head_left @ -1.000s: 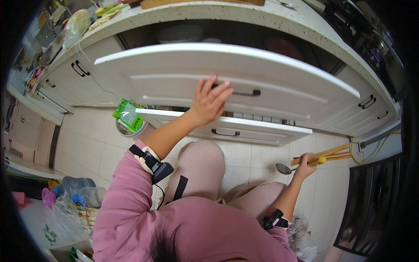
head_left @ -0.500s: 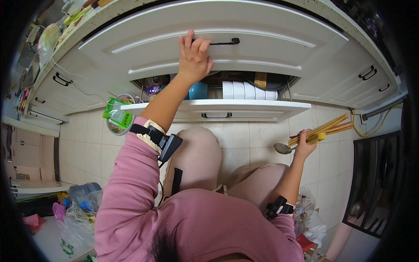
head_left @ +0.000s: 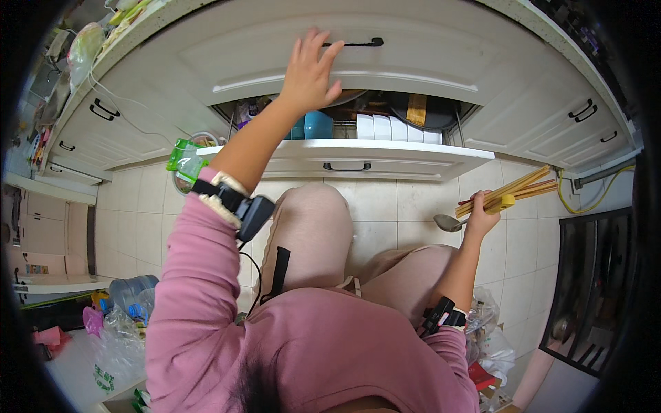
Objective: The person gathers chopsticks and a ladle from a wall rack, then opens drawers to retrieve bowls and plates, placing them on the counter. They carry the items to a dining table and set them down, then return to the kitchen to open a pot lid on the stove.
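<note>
My left hand (head_left: 308,77) lies against the white upper drawer front (head_left: 427,51), fingers spread at the left end of its black handle (head_left: 365,43). Below, a lower drawer (head_left: 420,165) stands pulled out. Inside it are a row of white dishes (head_left: 381,127), a teal bowl (head_left: 318,126) and a dark pan (head_left: 444,117); my left forearm hides part of its left side. Off to the right, my right hand (head_left: 483,217) is closed around a bundle of wooden chopsticks (head_left: 529,184), a metal spoon (head_left: 448,223) and something with a yellow end (head_left: 507,201).
By the lower drawer's left end sits a round container (head_left: 180,184) with a green packet (head_left: 184,157) on it. A black rack (head_left: 589,296) stands at the right. Plastic bags (head_left: 496,354) lie behind my right elbow; large water bottles (head_left: 131,292) are at the left.
The upper drawer front has moved inward, away from me, with my left hand on it. More of the lower drawer's contents now shows. My right hand keeps its bundle in nearly the same place.
</note>
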Demonstrator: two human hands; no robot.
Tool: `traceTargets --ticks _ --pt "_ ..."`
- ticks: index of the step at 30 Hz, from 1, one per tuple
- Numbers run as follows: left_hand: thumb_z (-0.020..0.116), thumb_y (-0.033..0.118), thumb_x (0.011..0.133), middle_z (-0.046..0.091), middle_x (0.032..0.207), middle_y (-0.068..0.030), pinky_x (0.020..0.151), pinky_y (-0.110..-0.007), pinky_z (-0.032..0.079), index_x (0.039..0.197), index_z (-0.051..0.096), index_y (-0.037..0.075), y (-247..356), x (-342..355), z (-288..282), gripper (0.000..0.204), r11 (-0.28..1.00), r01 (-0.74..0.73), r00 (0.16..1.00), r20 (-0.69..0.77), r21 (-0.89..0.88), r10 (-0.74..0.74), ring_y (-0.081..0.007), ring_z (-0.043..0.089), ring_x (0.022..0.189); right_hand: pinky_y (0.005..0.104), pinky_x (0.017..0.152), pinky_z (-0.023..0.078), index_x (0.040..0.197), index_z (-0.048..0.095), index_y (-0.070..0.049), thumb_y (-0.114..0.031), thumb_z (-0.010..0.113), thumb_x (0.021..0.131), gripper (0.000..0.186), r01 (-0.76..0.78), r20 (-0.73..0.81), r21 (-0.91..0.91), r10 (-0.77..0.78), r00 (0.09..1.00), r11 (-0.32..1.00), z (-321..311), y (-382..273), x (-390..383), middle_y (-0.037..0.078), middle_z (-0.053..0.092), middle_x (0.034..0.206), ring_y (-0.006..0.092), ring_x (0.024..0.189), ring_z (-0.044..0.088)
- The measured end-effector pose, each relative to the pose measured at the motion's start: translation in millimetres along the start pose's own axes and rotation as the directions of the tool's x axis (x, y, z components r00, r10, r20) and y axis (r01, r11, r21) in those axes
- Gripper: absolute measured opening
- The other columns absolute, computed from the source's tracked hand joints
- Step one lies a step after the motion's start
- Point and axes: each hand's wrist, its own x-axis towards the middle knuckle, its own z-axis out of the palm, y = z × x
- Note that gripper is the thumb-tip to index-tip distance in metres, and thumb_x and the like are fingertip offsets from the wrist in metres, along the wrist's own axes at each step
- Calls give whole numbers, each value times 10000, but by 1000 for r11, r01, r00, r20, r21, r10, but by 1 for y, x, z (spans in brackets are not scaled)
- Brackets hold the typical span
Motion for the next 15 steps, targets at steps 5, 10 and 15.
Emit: traceTargets --ticks 5,10,15 --pt "632 275 779 565 1045 -173 881 -438 415 1232 455 80 37 -93 -6 524 945 302 829 524 -123 -197 -339 546 993 303 519 544 826 507 23 3 561 814 59 -1 15 10 1 1000 1000 -3 3 2 71 534 709 140 602 547" --pt "636 340 779 604 776 -142 675 -444 434 858 570 26 47 -139 8 330 938 342 828 489 -50 -276 -333 582 741 312 498 550 821 509 25 -8 553 823 54 -24 21 -48 25 999 999 3 5 4 69 528 696 142 584 545" --pt "652 324 761 580 735 -121 664 -424 419 777 557 35 60 -147 -3 304 926 367 857 420 -90 -299 -313 564 732 329 487 560 817 507 27 -14 548 828 59 -39 81 -26 41 996 999 10 8 6 72 520 686 150 559 542"
